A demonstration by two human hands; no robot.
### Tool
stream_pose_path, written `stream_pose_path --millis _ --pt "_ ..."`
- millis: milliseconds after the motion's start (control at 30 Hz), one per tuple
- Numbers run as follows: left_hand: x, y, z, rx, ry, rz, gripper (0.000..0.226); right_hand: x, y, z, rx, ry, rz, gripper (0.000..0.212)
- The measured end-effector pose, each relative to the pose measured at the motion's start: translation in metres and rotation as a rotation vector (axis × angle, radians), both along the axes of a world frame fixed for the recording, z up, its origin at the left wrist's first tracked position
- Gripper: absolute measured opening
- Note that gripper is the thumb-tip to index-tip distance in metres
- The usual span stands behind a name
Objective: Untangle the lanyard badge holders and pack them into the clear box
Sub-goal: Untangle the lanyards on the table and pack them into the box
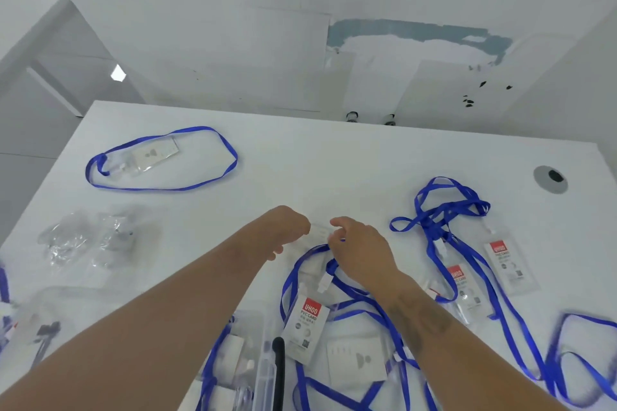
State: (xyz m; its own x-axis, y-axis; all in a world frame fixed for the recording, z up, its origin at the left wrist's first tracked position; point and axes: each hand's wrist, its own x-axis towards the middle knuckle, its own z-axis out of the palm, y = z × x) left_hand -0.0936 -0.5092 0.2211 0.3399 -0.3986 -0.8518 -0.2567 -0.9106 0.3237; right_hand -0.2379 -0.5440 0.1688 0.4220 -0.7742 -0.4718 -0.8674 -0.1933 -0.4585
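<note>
One lanyard badge holder (147,157) lies untangled at the bench's (317,163) far left, some sit in the clear box (253,360) at the near edge, while both hands, left hand (287,227) and right hand (360,250), pinch a clear holder (319,231) among the tangled lanyards (444,220) left to sort.

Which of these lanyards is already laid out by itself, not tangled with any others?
The lanyard at the far left of the table: its blue strap forms one open loop around its clear badge holder, apart from the knotted bunches near both hands.
</note>
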Motion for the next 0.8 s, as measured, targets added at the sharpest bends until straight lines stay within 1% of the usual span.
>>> stream_pose_path --millis 167,333,500,600,700,767,800 --pt "-0.001 -0.010 -0.010 -0.008 0.031 0.086 0.032 0.001 -0.001 -0.001 0.002 -0.068 -0.037 0.039" --pt "0.001 -0.012 -0.026 -0.028 0.025 0.155 0.033 0.001 -0.001 -0.002 0.014 -0.086 -0.057 0.039" --pt "0.001 -0.013 -0.028 -0.145 0.001 0.109 0.022 -0.004 -0.004 -0.003 0.039 -0.114 -0.057 0.040" --pt "0.007 -0.015 -0.014 -0.254 -0.006 0.103 0.013 -0.008 -0.015 -0.001 0.078 -0.229 -0.157 0.041" --pt "0.016 -0.014 0.011 -0.395 0.029 0.134 0.010 -0.009 -0.027 0.015 0.238 -0.457 -0.309 0.043" --pt "0.021 -0.012 0.029 -0.502 0.077 0.150 0.011 -0.009 -0.034 0.031 0.320 -0.560 -0.340 0.036" --pt "0.023 -0.010 0.038 -0.548 0.111 0.162 0.011 -0.009 -0.036 0.039 0.323 -0.585 -0.328 0.031"
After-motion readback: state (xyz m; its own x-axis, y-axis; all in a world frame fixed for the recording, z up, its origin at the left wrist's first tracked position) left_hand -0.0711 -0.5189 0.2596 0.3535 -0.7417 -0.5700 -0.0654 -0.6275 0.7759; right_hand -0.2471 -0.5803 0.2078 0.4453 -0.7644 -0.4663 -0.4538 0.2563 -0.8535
